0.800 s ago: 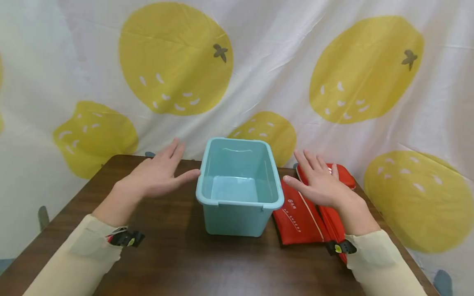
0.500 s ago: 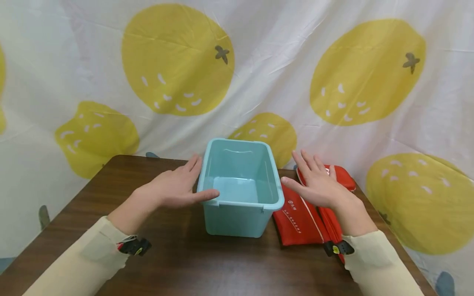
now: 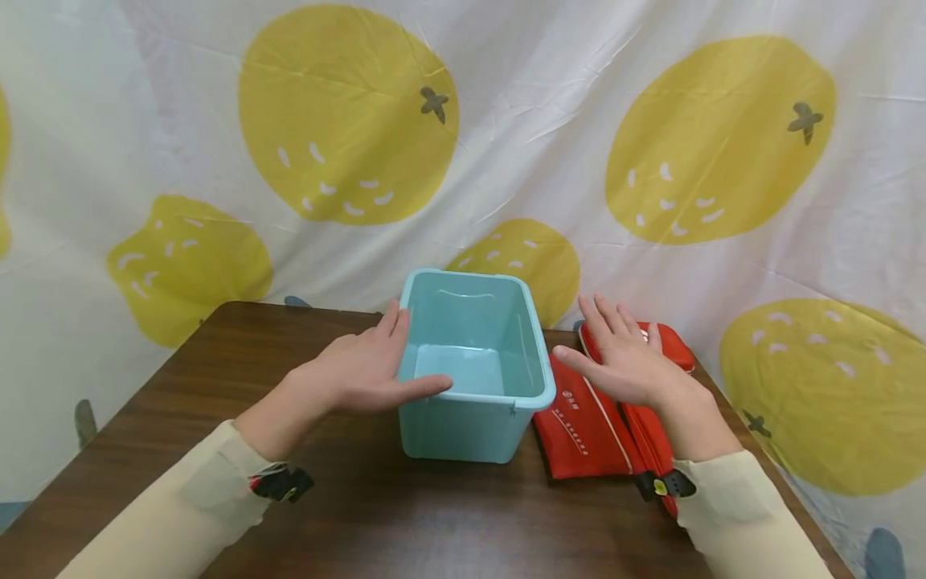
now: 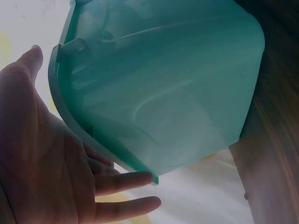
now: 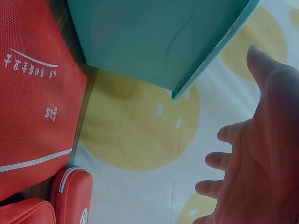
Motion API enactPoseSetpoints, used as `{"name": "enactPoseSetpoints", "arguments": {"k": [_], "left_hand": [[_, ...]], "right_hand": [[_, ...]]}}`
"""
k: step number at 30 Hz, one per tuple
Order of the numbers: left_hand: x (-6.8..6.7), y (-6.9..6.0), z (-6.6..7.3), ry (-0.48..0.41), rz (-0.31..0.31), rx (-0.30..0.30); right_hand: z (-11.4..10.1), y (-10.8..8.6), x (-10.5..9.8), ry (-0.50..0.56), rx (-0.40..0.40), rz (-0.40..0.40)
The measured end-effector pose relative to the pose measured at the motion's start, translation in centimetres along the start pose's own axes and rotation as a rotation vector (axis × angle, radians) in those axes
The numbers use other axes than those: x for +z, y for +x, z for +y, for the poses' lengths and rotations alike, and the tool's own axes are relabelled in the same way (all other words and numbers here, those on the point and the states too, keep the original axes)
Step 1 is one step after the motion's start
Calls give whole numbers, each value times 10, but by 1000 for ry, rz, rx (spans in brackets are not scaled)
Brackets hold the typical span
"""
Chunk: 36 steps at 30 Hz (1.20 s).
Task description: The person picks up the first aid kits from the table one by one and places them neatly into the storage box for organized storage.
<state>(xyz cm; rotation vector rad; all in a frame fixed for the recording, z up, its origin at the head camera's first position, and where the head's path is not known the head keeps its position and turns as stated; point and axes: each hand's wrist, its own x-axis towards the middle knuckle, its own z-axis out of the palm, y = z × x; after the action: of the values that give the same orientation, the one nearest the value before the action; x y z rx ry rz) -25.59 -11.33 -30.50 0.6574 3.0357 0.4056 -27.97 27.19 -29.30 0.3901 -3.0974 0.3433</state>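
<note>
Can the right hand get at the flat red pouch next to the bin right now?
Likely yes: the right hand is raised, empty, near the flat red pouch, and nothing shows lying on the pouch's printed face. The teal bin, close along one side, might crowd the approach.

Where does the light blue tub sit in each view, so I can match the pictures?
Head: the tub is near the centre, slightly low, open top showing.
Left wrist: the tub fills much of the upper frame, cut off at the top.
Right wrist: the tub is at top centre, also cut off.
Shared landmark: the white cloth with yellow shapes behind the tub.
</note>
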Motion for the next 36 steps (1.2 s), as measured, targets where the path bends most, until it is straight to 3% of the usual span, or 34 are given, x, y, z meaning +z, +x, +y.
{"name": "enactPoseSetpoints", "arguments": {"k": [7, 25, 32, 36], "left_hand": [[3, 2, 2, -1, -29, -33], [8, 11, 2, -14, 1, -65], [6, 12, 6, -54, -36, -90], [7, 12, 8, -83, -39, -114]], "right_hand": [[4, 2, 2, 2, 2, -5], [17, 12, 14, -1, 7, -25], [23, 16, 25, -19, 25, -67], [23, 19, 34, -60, 21, -130]]}}
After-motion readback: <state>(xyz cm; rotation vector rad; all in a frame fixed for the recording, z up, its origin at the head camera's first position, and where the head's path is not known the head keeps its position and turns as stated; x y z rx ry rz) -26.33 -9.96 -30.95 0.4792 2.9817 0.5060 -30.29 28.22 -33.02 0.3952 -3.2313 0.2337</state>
